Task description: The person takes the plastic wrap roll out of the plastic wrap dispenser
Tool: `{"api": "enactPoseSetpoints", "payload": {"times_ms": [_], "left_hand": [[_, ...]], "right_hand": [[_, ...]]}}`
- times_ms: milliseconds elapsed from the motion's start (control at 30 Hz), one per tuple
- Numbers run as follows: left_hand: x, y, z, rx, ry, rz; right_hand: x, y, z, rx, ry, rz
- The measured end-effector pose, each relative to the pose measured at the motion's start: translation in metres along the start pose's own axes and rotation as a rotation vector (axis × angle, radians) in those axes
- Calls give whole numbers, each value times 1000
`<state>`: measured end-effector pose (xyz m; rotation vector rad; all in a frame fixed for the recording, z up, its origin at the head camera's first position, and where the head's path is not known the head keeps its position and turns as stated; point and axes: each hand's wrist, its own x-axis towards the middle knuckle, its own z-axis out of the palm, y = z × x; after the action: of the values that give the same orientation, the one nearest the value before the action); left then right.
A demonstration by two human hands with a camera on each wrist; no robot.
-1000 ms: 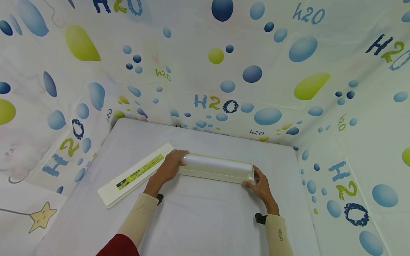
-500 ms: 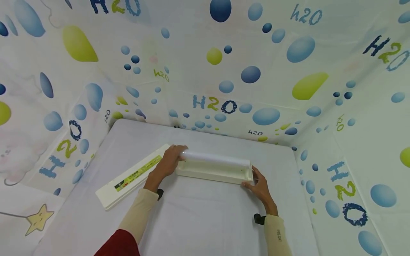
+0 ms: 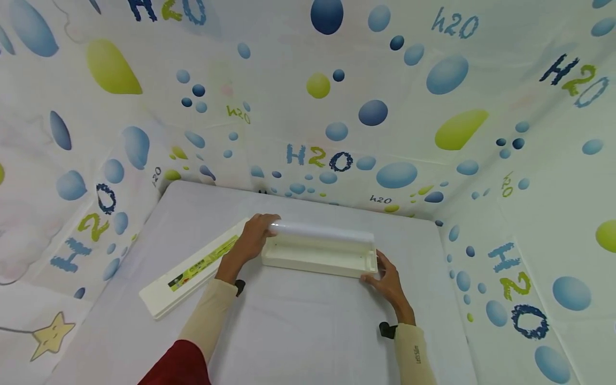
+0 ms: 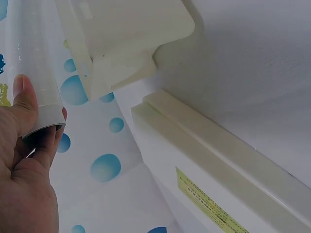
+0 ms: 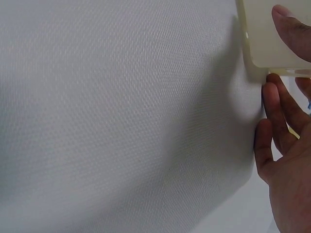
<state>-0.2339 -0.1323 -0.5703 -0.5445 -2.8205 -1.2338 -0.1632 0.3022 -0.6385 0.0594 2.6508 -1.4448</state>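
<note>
A roll of clear cling film (image 3: pixel 322 231) is raised along the back of an open cream-white box (image 3: pixel 317 263). My left hand (image 3: pixel 251 238) grips the roll's left end; in the left wrist view the thumb lies on the film (image 4: pixel 35 63) and fingers reach at the hollow core. At the box's right end, my right hand (image 3: pixel 391 282) holds it, thumb on the front wall and fingers around the end. The right wrist view shows that thumb on the box's side (image 5: pixel 265 46). Left of the box lies a long lid (image 3: pixel 161 299) with a green-yellow label (image 3: pixel 204 262).
All this sits on a white-covered table (image 3: pixel 298 326). Behind and at the sides stand white sheets (image 3: pixel 269 91) printed with blue and green drops. In the left wrist view the lid (image 4: pixel 160 150) lies close to the left hand.
My left hand has lifted the film roll up and back from inside the box, exposing the box's interior. My right hand keeps its hold on the box's right end.
</note>
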Motion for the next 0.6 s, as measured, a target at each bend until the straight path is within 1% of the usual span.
{"api": "enactPoseSetpoints", "payload": {"times_ms": [233, 433, 600], "left_hand": [[8, -7, 1, 5, -6, -36], [14, -14, 3, 23, 11, -28], [20, -16, 3, 27, 3, -18]], "right_hand": [[0, 0, 1, -5, 6, 5], [-1, -1, 1, 10, 4, 9], [-1, -1, 1, 2, 1, 11]]}}
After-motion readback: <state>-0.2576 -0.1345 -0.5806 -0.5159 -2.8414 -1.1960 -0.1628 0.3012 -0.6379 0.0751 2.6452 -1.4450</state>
